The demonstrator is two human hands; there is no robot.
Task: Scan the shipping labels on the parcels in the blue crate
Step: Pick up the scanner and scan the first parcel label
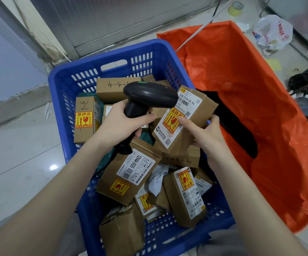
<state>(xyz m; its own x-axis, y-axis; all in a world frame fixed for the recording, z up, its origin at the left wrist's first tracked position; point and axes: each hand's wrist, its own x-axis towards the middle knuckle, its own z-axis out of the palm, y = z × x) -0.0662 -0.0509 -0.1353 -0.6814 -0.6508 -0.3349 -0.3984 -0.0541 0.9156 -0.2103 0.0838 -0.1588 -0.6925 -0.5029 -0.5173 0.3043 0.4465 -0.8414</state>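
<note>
Left hand (pixel 121 124): bare forearm extended forward, fingers wrapped tight in a grip, thumb across the top. Right hand (pixel 204 134): bare forearm extended, thumb pressed flat on top, fingers curled beneath, clamped.

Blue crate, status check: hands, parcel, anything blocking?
Left hand gripping scanner. Right hand holding a parcel above blue crate, label up. Nothing blocking the label.
</note>
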